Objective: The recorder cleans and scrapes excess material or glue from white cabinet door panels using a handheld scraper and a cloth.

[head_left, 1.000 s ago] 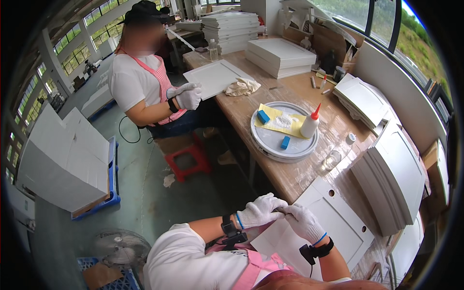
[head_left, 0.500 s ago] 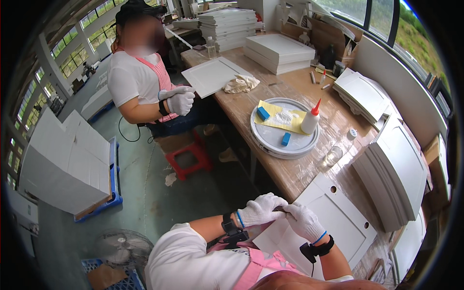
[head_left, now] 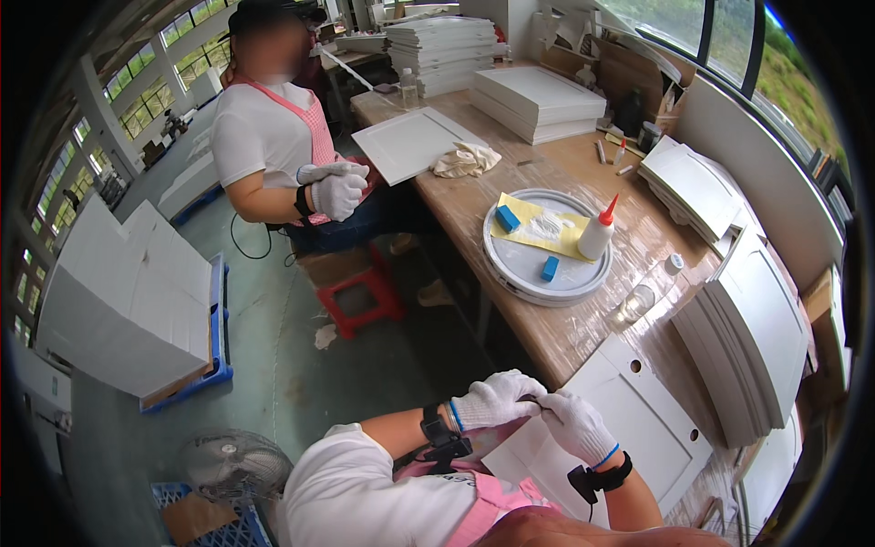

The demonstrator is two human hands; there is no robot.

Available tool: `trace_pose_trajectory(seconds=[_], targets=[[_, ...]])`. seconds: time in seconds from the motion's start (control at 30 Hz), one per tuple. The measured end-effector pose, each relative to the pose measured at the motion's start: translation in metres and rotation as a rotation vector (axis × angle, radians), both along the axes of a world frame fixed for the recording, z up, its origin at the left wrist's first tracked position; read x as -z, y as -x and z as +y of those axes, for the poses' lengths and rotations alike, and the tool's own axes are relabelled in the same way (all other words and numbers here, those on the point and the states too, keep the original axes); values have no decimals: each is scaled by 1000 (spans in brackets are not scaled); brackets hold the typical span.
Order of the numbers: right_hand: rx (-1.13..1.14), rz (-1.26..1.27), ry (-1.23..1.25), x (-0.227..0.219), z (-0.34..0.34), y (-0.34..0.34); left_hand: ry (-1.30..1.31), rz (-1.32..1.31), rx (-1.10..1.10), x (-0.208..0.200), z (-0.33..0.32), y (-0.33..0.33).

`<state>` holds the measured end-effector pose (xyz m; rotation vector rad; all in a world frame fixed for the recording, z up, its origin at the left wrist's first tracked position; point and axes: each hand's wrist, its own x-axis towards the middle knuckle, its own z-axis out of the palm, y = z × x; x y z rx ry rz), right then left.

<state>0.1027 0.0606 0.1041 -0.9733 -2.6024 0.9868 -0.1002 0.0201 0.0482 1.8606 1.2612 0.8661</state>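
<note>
My left hand [head_left: 497, 399] and my right hand [head_left: 580, 428], both in white knit gloves, meet fingertip to fingertip at the table's near edge. Their fingers are closed in a pinch. A small dark bit shows between them, too hidden to name. Just right of my hands lies a white framed door panel [head_left: 638, 415] with two round holes along one side. A white sheet [head_left: 538, 460], perhaps paper, is below my hands over the panel's near part.
Beyond the panel, a round grey lid [head_left: 510, 281] carries yellow sandpaper [head_left: 571, 228], blue blocks [head_left: 550, 268] and a red-tipped glue bottle [head_left: 597, 235]. Stacked white panels [head_left: 747, 319] stand at right. Across the corner sits a gloved co-worker [head_left: 264, 137] beside another panel [head_left: 410, 144].
The whole view has shifted slightly, moving the table and things a little right and down. My hands stay together in the same pinch. The co-worker's hands have barely moved.
</note>
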Motion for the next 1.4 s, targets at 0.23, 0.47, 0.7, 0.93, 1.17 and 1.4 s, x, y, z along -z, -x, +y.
trace_pose_trajectory(seconds=[0.23, 0.47, 0.7, 0.93, 1.17, 1.4], targets=[[-21, 21, -19, 2, 3, 0, 18, -7, 18, 1, 3, 4], [-32, 29, -4, 2, 1, -2, 45, 31, 27, -4, 0, 8], [19, 58, 53, 6, 2, -8, 127, 75, 22, -3, 6, 12], [195, 105, 33, 2, 24, -23, 312, -171, -237, 4, 4, 25], [730, -46, -222, 39, 63, -73, 661, -428, 34, 50, -10, -2], [1002, -608, -271, 50, 81, -45, 728, -472, 153, 70, -32, -26]])
